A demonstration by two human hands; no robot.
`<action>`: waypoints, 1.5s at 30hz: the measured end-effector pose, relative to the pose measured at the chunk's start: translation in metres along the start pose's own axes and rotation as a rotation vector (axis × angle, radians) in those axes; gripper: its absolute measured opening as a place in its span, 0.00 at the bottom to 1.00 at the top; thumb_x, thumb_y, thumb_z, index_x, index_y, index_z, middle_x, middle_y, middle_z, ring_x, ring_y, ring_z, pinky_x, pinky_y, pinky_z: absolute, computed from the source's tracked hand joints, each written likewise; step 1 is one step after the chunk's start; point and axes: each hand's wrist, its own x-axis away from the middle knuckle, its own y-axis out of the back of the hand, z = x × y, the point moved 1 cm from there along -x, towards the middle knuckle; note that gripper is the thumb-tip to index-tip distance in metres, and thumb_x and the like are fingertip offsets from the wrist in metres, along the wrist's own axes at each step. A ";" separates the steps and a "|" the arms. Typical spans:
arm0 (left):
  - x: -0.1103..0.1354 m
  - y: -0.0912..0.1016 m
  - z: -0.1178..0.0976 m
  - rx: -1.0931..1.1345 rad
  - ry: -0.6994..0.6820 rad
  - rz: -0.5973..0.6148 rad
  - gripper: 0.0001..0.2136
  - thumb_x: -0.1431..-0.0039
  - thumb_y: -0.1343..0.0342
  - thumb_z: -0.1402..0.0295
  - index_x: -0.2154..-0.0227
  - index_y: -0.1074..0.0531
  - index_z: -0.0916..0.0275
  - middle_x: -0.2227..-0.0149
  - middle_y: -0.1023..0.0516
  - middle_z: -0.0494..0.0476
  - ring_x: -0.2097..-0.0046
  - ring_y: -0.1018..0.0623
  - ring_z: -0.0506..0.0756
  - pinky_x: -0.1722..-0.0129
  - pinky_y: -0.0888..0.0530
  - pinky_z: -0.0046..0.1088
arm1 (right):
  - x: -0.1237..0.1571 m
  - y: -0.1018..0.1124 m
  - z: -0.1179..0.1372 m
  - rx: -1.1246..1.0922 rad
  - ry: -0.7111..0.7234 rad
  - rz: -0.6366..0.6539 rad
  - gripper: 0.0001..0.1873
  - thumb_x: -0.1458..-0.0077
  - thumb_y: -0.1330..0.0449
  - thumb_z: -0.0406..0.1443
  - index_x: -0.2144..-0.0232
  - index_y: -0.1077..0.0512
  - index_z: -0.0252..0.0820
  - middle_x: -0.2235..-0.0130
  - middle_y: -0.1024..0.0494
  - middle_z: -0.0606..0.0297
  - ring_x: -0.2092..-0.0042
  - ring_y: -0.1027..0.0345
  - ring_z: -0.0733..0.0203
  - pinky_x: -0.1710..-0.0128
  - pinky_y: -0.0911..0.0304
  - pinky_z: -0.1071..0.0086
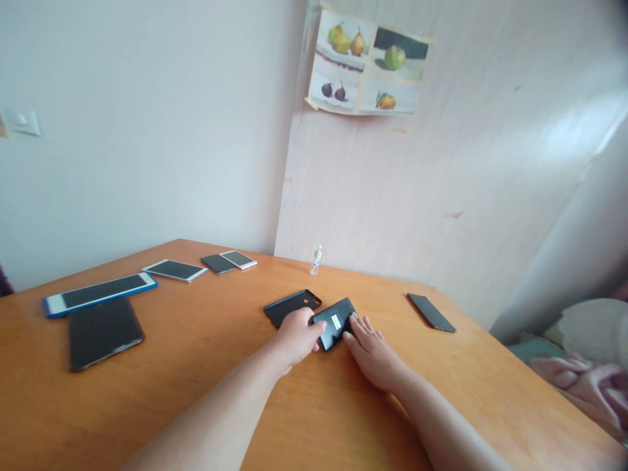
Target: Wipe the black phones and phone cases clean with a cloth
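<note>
My left hand (pixel 298 337) grips the left end of a dark, glossy phone (pixel 333 324), its thumb on the upper face. A small white label sits in the middle of that face. At the phone's right end is my right hand (pixel 371 352), fingers stretched out flat, the tips touching the phone near its corner. Just behind my left hand lies a black phone case (pixel 289 305), hollow side up, with a round hole near its right end. My left hand's fingers under the phone are mostly hidden.
On the wooden table (pixel 206 405), a black tablet (pixel 104 332), a blue-cased tablet (pixel 105 293), a white tablet (pixel 175 269) and two phones (pixel 218 263) (pixel 238 260) lie left. A small clear bottle (pixel 316 260) stands behind; another dark phone (pixel 431 313) lies right.
</note>
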 end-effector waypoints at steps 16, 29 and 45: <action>0.001 0.005 -0.004 0.058 0.030 0.029 0.14 0.44 0.43 0.55 0.68 0.31 0.62 0.77 0.27 0.51 0.76 0.27 0.51 0.78 0.34 0.23 | 0.009 0.004 0.017 -0.033 0.171 0.038 0.32 0.33 0.57 0.48 0.32 0.48 0.40 0.31 0.52 0.57 0.30 0.66 0.49 0.33 0.63 0.45; 0.004 0.004 -0.005 0.032 -0.006 0.091 0.10 0.43 0.45 0.59 0.69 0.32 0.62 0.78 0.29 0.49 0.75 0.28 0.50 0.77 0.35 0.22 | 0.004 0.007 0.008 -0.098 0.153 -0.036 0.33 0.33 0.59 0.51 0.34 0.44 0.41 0.31 0.48 0.57 0.30 0.65 0.50 0.33 0.62 0.48; 0.013 -0.003 -0.015 -0.214 -0.368 0.048 0.07 0.43 0.45 0.62 0.71 0.28 0.58 0.74 0.27 0.50 0.71 0.29 0.53 0.70 0.37 0.25 | 0.006 0.022 0.013 -0.040 0.232 -0.290 0.31 0.33 0.60 0.51 0.37 0.38 0.42 0.33 0.43 0.57 0.30 0.63 0.51 0.33 0.62 0.48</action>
